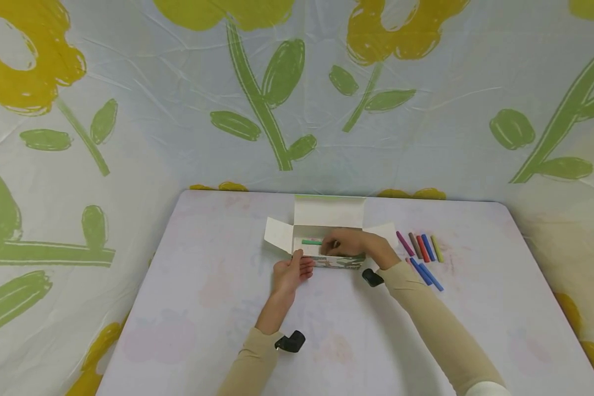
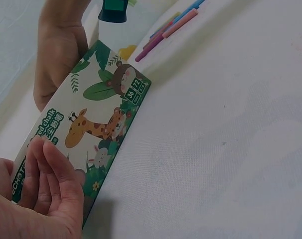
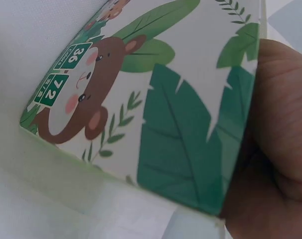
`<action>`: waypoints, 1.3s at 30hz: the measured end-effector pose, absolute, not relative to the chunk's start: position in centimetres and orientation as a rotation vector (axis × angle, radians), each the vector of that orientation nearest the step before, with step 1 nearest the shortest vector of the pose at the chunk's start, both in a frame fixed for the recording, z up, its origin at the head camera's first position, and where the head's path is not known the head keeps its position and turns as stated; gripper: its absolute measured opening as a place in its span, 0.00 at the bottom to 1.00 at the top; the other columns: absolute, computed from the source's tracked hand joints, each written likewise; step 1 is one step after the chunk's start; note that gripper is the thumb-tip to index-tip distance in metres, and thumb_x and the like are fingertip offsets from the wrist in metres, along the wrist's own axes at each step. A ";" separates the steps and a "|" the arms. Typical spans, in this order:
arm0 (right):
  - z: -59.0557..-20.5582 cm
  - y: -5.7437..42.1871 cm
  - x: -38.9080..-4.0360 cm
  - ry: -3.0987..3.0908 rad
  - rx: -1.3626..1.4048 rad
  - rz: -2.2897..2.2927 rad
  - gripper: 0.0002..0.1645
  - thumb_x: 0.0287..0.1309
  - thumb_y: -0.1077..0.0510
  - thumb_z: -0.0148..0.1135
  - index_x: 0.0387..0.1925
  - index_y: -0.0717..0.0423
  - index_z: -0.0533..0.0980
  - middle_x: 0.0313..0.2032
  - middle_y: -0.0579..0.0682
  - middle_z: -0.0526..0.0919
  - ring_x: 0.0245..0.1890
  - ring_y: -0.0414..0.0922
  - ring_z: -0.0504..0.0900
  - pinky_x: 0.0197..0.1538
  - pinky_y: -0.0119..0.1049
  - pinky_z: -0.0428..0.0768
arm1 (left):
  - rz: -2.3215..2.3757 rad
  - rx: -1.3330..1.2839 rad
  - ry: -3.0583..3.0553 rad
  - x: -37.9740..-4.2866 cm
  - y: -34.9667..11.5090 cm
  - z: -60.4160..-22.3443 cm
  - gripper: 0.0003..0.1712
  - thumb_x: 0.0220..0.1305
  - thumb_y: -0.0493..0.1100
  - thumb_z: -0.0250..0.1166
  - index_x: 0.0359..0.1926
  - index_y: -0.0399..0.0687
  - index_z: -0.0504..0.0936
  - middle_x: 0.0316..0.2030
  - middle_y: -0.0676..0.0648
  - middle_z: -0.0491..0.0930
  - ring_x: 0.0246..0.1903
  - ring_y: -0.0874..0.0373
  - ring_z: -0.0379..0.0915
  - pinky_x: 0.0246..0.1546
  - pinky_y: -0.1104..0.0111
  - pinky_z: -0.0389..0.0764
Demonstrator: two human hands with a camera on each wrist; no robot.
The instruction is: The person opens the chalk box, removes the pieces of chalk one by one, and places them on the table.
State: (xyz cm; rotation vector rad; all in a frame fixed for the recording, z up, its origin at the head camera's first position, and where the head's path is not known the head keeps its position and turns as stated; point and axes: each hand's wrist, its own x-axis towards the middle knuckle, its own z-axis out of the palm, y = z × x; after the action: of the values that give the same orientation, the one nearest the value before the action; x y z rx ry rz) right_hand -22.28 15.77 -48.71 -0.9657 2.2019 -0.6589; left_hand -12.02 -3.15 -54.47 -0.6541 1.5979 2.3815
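Note:
An open cardboard chalk box (image 1: 336, 263), printed with cartoon animals and leaves, stands on the table with its lid and side flaps spread. My left hand (image 1: 288, 274) grips the front wall near its left corner, thumb at the rim and fingers against the printed outside. Over that wall my right hand (image 1: 348, 242) reaches down into the box, fingers bent. A green chalk stick (image 1: 311, 242) shows inside, just left of the right fingers. The box wall hides those fingertips in the right wrist view, and I cannot tell whether they hold anything.
Right of the box lie several loose chalk sticks, among them a purple one (image 1: 404, 243), a red one (image 1: 423, 248), a yellow-green one (image 1: 436, 249) and a blue one (image 1: 431, 276). Behind the table (image 1: 203, 308) hangs a flowered cloth (image 1: 178, 110).

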 end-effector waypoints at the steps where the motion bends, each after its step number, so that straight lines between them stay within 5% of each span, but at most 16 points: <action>1: -48.7 15.9 -22.2 2.217 -0.977 -0.681 0.10 0.69 0.66 0.62 0.48 0.62 0.84 0.43 0.50 0.86 0.43 0.43 0.82 0.53 0.42 0.83 | 2.378 -0.657 1.596 -12.0 -3.2 -54.5 0.23 0.75 0.45 0.59 0.38 0.25 0.85 0.28 0.43 0.87 0.25 0.62 0.81 0.30 0.73 0.84; 16: -47.9 18.1 -21.2 2.369 -0.885 -1.078 0.17 0.67 0.65 0.67 0.55 0.64 0.81 0.45 0.53 0.87 0.46 0.48 0.84 0.53 0.47 0.83 | 2.359 -0.646 1.612 -11.9 -3.4 -54.6 0.22 0.75 0.46 0.59 0.37 0.27 0.86 0.29 0.43 0.87 0.25 0.62 0.82 0.31 0.72 0.84; 25: -47.0 20.5 -21.1 2.400 -0.849 -1.313 0.20 0.66 0.64 0.68 0.57 0.66 0.78 0.44 0.58 0.87 0.43 0.52 0.87 0.46 0.38 0.86 | 2.350 -0.648 1.621 -11.7 -3.4 -54.5 0.22 0.75 0.45 0.58 0.36 0.27 0.86 0.26 0.45 0.86 0.24 0.62 0.81 0.29 0.73 0.84; 31: -46.3 22.3 -20.8 2.339 -0.740 -1.478 0.21 0.66 0.66 0.67 0.58 0.70 0.76 0.45 0.64 0.85 0.40 0.54 0.88 0.43 0.47 0.89 | 2.354 -0.647 1.620 -11.8 -3.4 -54.3 0.22 0.75 0.45 0.59 0.37 0.26 0.86 0.27 0.45 0.87 0.25 0.62 0.81 0.31 0.72 0.85; 39: -44.9 25.6 -19.5 2.361 -0.502 -1.545 0.24 0.68 0.60 0.67 0.62 0.64 0.74 0.51 0.65 0.82 0.44 0.46 0.87 0.46 0.42 0.88 | 2.342 -0.641 1.631 -11.8 -3.4 -54.6 0.23 0.75 0.46 0.60 0.39 0.25 0.85 0.28 0.45 0.87 0.25 0.63 0.81 0.31 0.72 0.85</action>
State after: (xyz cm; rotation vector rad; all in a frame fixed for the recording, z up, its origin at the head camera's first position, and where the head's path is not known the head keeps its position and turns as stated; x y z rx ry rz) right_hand -19.52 25.64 -44.94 -0.5016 2.3611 -1.5447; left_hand -11.76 -3.44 -54.55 -0.6407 1.6308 2.3423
